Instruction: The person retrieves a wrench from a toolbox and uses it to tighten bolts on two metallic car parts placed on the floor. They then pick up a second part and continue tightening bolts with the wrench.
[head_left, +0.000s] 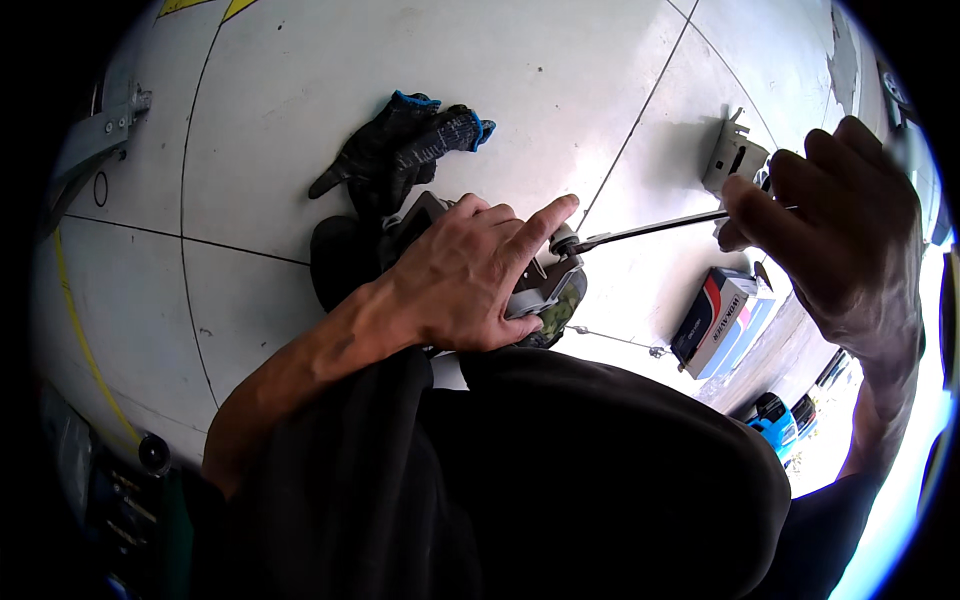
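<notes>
Floor (pixel 270 120), two gloves (pixel 378 148), left hand (pixel 465 268) holding one metal part (pixel 532 302), right hand (pixel 835 235) one tool (pixel 655 229)

Pale flr (pixel 265 150) w/ blk gloves (pixel 372 147) (blue-edged), a grey metal part (pixel 728 155) & a multicolored cardboard box (pixel 708 325) on it.

Palette: black, grey, off-white; accents blue, red, yellow.
Long slim steel tool (pixel 655 228): dark grey. Angular metal part (pixel 537 303): silver-grey, brownish inner face. Knit work gloves (pixel 392 150): black, grey speckle on one, bright blue cuff edging. Rounded shoe-like item (pixel 571 308): green-and-dark camo. Loose trousers (pixel 620 430): plain black. Smooth tiled floor (pixel 270 130): off-white, dark joint lines, yellow painted stripe (pixel 85 345) at left. Boxy metal bracket (pixel 733 158): dull beige-grey, dark slots. Oblong cardboard box (pixel 722 325): dark navy, red and white bands, pale blue side.
</notes>
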